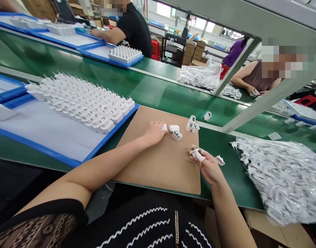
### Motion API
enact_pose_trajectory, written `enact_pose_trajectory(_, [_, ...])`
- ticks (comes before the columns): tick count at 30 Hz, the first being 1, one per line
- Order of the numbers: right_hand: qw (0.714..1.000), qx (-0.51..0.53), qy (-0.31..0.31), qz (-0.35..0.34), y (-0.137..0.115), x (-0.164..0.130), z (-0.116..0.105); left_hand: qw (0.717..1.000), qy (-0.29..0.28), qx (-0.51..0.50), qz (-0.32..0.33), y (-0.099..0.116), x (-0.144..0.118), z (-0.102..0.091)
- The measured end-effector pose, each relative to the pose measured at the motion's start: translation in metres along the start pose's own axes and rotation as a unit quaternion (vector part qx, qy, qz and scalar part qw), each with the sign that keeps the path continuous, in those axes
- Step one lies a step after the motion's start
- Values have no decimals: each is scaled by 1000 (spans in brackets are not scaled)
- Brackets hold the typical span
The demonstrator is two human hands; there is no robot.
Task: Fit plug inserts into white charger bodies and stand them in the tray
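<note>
My left hand [154, 133] is closed over a white charger housing [164, 127] on the brown cardboard sheet [158, 165]; most of that housing is hidden by the fingers. Right beside it, one white housing [174, 128] lies on its side, and another housing [177, 135] shows a green circuit board in its open end. My right hand [209, 168], with covers on some fingertips, pinches a white plug cap [194, 152] above the sheet's right part. A loose plug cap [220, 160] lies just right of this hand. Three open housings [192, 124] stand together near the sheet's far right corner.
On my left, a blue-edged tray [70, 134] holds rows of white chargers [82, 100] with pins up. A clear bag [282, 179] full of white caps lies at the right. A slanted metal post [251, 106] crosses the bench. Co-workers sit across the line.
</note>
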State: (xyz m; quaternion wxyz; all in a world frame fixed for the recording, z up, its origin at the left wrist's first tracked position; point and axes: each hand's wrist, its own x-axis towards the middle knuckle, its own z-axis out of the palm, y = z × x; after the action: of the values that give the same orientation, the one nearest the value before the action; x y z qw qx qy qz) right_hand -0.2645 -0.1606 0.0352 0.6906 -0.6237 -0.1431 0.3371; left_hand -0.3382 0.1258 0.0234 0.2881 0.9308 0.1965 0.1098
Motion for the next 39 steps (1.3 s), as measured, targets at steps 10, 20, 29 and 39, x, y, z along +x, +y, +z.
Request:
enact_pose_trajectory(10, [998, -49, 15, -26, -1, 1, 29, 953, 108, -221, 176, 13, -77, 21])
enact_pose_trajectory(20, [985, -152, 34, -74, -7, 7, 47, 947, -18, -309, 86, 6, -77, 30])
enact_pose_trajectory(29, [946, -272, -31, -174, -31, 9, 68, 939, -15, -328, 105, 5, -73, 27])
enact_pose_trajectory(39, [731, -592, -61, -333, -31, 19, 79, 927, -45, -357, 104, 1, -72, 23])
